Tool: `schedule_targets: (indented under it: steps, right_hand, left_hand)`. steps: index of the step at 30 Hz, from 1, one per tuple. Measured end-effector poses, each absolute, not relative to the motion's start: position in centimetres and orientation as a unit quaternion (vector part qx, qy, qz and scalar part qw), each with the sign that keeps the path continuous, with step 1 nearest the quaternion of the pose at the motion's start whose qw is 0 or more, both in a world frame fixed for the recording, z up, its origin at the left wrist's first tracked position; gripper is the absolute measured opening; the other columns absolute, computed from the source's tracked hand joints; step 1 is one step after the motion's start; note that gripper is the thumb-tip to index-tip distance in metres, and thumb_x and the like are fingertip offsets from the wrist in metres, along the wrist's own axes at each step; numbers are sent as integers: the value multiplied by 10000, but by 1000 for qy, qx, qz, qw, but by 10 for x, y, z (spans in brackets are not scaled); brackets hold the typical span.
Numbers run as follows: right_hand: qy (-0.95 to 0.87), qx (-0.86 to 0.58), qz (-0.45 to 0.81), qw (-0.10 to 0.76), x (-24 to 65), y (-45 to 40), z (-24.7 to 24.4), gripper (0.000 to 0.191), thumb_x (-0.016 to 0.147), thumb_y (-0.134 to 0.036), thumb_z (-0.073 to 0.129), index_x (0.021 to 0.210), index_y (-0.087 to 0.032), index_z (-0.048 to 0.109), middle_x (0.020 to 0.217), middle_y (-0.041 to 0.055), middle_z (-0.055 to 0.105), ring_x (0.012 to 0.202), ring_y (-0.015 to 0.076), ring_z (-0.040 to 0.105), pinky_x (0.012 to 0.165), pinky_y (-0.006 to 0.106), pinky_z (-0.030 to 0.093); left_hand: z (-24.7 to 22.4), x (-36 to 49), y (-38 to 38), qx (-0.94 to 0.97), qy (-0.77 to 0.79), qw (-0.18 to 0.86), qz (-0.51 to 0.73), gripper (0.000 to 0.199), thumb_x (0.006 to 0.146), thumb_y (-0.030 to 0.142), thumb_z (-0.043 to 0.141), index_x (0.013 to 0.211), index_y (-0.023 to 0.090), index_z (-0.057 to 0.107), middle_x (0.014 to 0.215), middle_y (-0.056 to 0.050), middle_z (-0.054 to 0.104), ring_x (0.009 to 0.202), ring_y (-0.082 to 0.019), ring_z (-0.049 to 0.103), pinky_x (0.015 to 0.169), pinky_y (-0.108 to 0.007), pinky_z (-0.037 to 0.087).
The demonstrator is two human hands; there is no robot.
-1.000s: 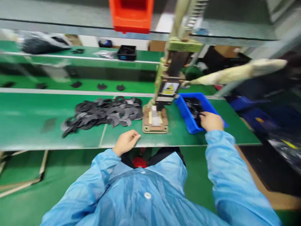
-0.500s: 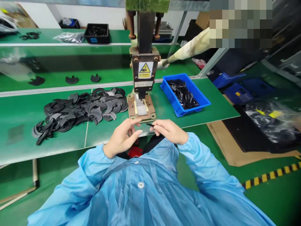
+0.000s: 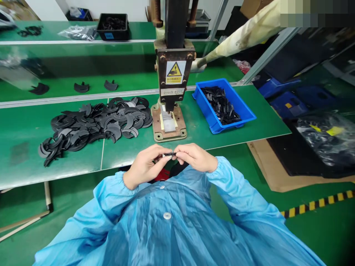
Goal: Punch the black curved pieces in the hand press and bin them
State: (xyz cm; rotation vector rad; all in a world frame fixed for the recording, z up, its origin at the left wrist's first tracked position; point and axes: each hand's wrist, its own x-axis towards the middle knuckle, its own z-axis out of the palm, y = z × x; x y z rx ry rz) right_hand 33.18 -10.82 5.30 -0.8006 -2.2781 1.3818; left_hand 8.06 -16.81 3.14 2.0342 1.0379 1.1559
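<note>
Between my two hands is a small, narrow black plastic piece (image 3: 170, 154), held just in front of the press base. My left hand (image 3: 146, 164) pinches its left end between thumb and fingers. The fingertips of my right hand (image 3: 196, 158) close on its right end. Fingers cover much of the piece, so its full shape is hidden. Straight ahead stands a hand press (image 3: 173, 70) with a pale fixture (image 3: 169, 124) on its metal base (image 3: 159, 135).
Many curved black plastic parts (image 3: 95, 123) lie heaped left of the press on the green table (image 3: 74, 162). A blue bin (image 3: 240, 125) of small black pieces stands at right. The press lever (image 3: 235, 40) slants up rightward. Several curved parts (image 3: 111, 85) lie beyond the rail.
My hands have come together; the black piece, earlier in my right fingers, is now gripped by my left hand too. The view has shifted slightly, with the press appearing closer.
</note>
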Motion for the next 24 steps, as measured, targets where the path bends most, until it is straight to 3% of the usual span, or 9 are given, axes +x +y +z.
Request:
schedule_targets:
  steps: [6,9,12,15,17,19,22,24]
  right_hand:
    - [-812,-281,484,164,330,-106,53,436,1119,-500,434,1034,-181,720,734,-16,700,688,98,621,733,234,479]
    - [-831,-277,460,144,327,-105,54,389,1112,-471,466,1021,-186,715,744,-12,707,692,103,616,722,242,461]
    - [-850,-284,426,126,323,-103,57,324,1068,-470,577,991,-185,711,789,-2,726,694,104,605,696,247,438]
    - [-862,-310,381,126,329,-92,67,276,1018,-465,668,1024,-192,713,852,5,747,731,113,634,708,257,457]
    - [-854,-343,342,189,341,-77,81,258,1024,-455,659,1061,-205,713,909,11,754,789,123,670,754,270,504]
    - [-820,-375,281,327,356,-56,101,274,1035,-478,641,1107,-220,700,976,19,743,863,134,690,809,289,555]
    - [-742,-347,160,550,369,-22,142,370,1023,-554,649,1229,-248,635,1076,27,698,972,147,684,914,329,608]
    - [-718,-277,105,629,367,-4,172,457,1015,-619,636,1304,-269,585,1158,37,673,1075,159,682,1029,372,613]
  left_hand:
    - [34,79,-166,739,388,338,435,198,1045,274,717,1225,233,788,1069,-82,809,935,-183,740,815,-311,579]
    - [36,78,-161,670,421,468,393,183,1060,375,698,1047,207,771,925,-55,778,815,-164,707,747,-298,565]
    - [34,78,-154,588,402,612,344,298,976,450,805,925,188,674,801,-12,689,696,-125,627,647,-258,515]
    - [29,76,-141,550,364,670,341,352,917,454,869,1073,194,690,846,-1,666,717,-116,631,673,-256,531]
    - [22,73,-125,542,362,664,366,452,921,463,860,1262,218,691,895,-2,661,741,-127,665,708,-281,570]
    - [14,69,-101,538,379,633,407,504,919,489,845,1317,231,675,910,-5,656,768,-152,704,744,-322,606]
    - [-1,64,-57,541,442,532,479,429,887,507,840,1149,219,663,906,-17,680,799,-186,734,788,-367,629]
    - [-9,63,-31,569,493,432,497,338,897,475,805,1052,218,650,928,-38,719,828,-194,735,823,-370,622]
